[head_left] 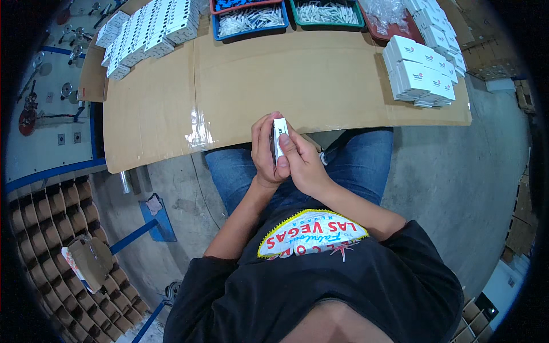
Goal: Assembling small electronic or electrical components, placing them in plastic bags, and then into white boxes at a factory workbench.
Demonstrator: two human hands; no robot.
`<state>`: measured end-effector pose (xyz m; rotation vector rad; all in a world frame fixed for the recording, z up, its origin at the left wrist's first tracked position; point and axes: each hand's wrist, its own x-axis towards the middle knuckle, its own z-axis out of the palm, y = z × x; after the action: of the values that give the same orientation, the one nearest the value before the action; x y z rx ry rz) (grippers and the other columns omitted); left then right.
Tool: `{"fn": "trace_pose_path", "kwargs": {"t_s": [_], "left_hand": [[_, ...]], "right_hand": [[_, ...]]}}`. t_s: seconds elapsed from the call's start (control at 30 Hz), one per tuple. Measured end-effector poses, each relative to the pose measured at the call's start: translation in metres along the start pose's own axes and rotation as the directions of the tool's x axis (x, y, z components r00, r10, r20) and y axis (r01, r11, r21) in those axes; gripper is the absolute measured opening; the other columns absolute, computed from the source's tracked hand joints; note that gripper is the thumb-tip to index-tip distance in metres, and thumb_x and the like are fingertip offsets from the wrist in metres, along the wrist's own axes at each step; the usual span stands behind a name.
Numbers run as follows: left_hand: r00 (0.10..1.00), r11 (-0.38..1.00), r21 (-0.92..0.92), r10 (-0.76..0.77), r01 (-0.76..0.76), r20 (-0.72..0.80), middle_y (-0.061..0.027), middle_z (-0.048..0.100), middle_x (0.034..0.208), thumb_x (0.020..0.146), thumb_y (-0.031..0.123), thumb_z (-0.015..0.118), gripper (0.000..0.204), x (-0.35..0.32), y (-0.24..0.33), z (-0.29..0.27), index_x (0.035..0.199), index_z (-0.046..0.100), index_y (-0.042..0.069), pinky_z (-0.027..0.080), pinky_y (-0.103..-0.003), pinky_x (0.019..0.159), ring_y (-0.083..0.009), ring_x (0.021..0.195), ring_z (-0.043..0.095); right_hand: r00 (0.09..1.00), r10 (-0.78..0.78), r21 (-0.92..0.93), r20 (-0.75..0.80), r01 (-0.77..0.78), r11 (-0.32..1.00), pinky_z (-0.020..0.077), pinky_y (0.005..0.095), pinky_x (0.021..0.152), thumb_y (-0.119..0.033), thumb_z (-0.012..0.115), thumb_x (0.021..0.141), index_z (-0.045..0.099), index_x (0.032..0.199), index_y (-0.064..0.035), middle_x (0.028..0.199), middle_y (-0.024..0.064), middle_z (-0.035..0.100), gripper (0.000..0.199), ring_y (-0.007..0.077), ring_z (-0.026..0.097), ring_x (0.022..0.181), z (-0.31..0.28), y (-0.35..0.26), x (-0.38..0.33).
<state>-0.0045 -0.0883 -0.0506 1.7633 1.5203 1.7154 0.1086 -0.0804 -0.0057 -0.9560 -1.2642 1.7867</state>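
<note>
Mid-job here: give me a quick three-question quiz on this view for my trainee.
1. True or false: both hands grip the small white box at the near edge of the cardboard-covered table.
2. Where do the closed white boxes stand? A) far right of the table B) on the floor C) on the person's lap
3. Fill in: the blue tray at the far edge holds small ____ parts.

Key: 1 true, as the left hand and right hand both clasp it; 2 A; 3 white.
</note>
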Motion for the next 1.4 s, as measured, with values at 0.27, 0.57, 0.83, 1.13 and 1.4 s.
{"fn": "trace_pose_path", "kwargs": {"t_s": [0.27,0.57,0.83,1.13,1.4], "left_hand": [[0.999,0.999,-0.047,-0.004,0.002,-0.032,-0.0303,0.057,0.124,0.093,0.057,0.044,0.08,-0.004,0.001,0.001,0.131,0.051,-0.013,0.048,-0.047,0.099,-0.0421,0.114,0.058],[0.997,0.997,-0.075,-0.011,0.005,-0.074,-0.0267,0.056,0.123,0.092,0.065,0.043,0.083,-0.008,0.004,0.003,0.128,0.053,-0.01,0.046,-0.049,0.102,-0.0405,0.115,0.058],[0.984,0.987,-0.088,0.124,-0.136,-0.131,-0.0217,0.053,0.126,0.093,0.066,0.043,0.081,-0.007,0.001,0.005,0.133,0.047,-0.005,0.042,-0.054,0.107,-0.039,0.119,0.056],[0.993,0.992,-0.071,0.097,-0.102,-0.066,-0.0326,0.02,0.155,0.093,0.069,0.04,0.092,0.0,0.017,0.013,0.161,0.019,0.011,0.029,-0.057,0.114,-0.0477,0.141,0.03],[0.965,0.908,-0.341,-0.193,0.244,0.177,-0.0277,0.039,0.148,0.088,0.037,0.069,0.101,-0.009,0.037,-0.001,0.157,0.01,-0.008,0.039,-0.044,0.112,-0.0376,0.136,0.047]], "right_hand": [[0.996,-0.069,-0.156,-0.049,0.06,0.986,0.0493,0.0309,0.092,-0.031,0.041,0.11,0.041,0.151,-0.0016,0.113,0.0176,0.069,0.051,0.0155,0.064,0.103,0.001,-0.002,-0.003],[0.992,-0.112,-0.201,-0.06,0.098,0.975,0.0511,0.0314,0.084,-0.029,0.04,0.11,0.045,0.149,-0.0013,0.101,0.0165,0.069,0.048,0.0141,0.063,0.092,0.003,-0.002,-0.01],[0.97,-0.245,-0.248,-0.009,0.235,0.94,0.0471,0.0337,0.099,-0.022,0.041,0.109,0.043,0.149,0.0024,0.132,0.024,0.061,0.047,0.0238,0.062,0.119,0.006,-0.017,-0.016],[0.809,-0.583,-0.328,0.069,0.57,0.753,0.0322,0.0436,0.117,-0.023,0.051,0.103,0.04,0.148,0.0064,0.153,0.0299,0.04,0.055,0.0409,0.042,0.142,-0.015,-0.023,-0.005],[0.867,-0.499,-0.155,0.012,0.495,0.855,0.0359,0.0409,0.115,-0.027,0.056,0.096,0.034,0.15,0.0079,0.152,0.0277,0.041,0.068,0.0349,0.046,0.139,-0.023,-0.02,-0.006]]}}
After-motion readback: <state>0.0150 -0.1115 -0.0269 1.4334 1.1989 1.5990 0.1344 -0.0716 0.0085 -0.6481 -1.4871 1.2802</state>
